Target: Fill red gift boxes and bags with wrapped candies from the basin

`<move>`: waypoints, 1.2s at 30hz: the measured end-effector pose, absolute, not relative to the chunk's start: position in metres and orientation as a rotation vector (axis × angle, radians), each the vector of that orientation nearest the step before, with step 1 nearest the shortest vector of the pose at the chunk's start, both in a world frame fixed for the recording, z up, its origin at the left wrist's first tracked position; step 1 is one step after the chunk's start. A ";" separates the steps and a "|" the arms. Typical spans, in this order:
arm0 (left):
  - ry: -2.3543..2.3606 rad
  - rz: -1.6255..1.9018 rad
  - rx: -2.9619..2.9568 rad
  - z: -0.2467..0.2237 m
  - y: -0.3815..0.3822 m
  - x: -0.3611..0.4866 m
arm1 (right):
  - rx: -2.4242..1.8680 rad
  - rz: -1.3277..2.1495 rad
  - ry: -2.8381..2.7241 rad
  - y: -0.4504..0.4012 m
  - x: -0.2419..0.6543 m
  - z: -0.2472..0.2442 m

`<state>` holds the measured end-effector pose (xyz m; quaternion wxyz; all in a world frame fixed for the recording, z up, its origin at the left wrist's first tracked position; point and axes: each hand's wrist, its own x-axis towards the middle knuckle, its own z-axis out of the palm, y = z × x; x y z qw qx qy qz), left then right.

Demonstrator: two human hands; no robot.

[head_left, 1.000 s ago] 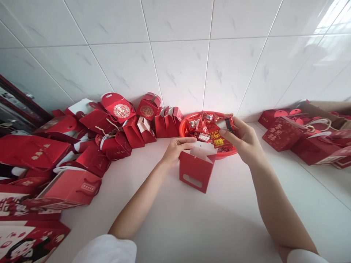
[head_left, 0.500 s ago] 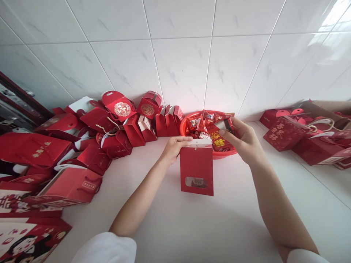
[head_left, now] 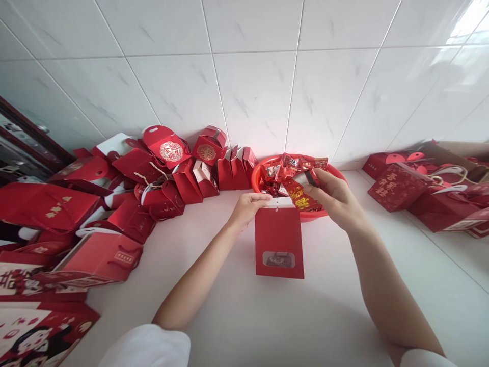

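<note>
My left hand [head_left: 246, 211] pinches the top left edge of a red paper bag [head_left: 278, 232], which hangs upright and has a clear oval window near its bottom. Something dark shows behind that window. Behind the bag stands a red plastic basin [head_left: 339, 172] with wrapped sweets [head_left: 272, 172] in it. Over the basin's right side, my right hand [head_left: 330, 196] grips a red packet with gold characters [head_left: 303, 198] between thumb and fingers. The packet's lower left part is close to the bag's open top.
Many red gift boxes [head_left: 114, 219] crowd the left side and run along the tiled wall [head_left: 252, 97]. More red boxes [head_left: 399, 186] stand at the right. A printed bag [head_left: 34, 331] lies at the lower left.
The packet in my right hand has risen slightly and tilted, and its lower end is nearer the bag. The bag in my left hand has shifted a little right and down.
</note>
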<state>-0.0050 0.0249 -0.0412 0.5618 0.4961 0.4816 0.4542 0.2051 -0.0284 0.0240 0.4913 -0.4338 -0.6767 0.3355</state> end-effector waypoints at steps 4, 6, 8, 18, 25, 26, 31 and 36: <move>1.070 1.032 1.180 -0.035 0.020 -0.003 | -1.091 0.845 -1.676 -0.028 0.206 0.025; 1.025 1.001 1.171 -0.032 0.017 -0.003 | -1.075 0.878 -1.674 -0.026 0.207 0.022; 0.979 0.973 1.175 -0.031 0.016 -0.003 | -1.043 0.920 -1.657 -0.023 0.207 0.019; 0.850 0.930 1.188 -0.041 0.020 -0.001 | -1.187 0.777 -1.933 -0.021 0.208 0.012; 0.863 1.008 1.149 -0.043 0.019 0.003 | -1.110 1.028 -2.103 -0.014 0.220 0.018; 0.865 1.012 1.154 -0.043 0.019 0.003 | -1.106 1.027 -2.153 -0.013 0.220 0.020; 0.865 0.988 1.186 -0.041 0.017 0.004 | -1.154 0.970 -2.445 -0.007 0.207 0.037; 0.885 0.974 1.201 -0.037 0.014 0.003 | -1.088 1.298 -2.713 0.004 0.185 0.046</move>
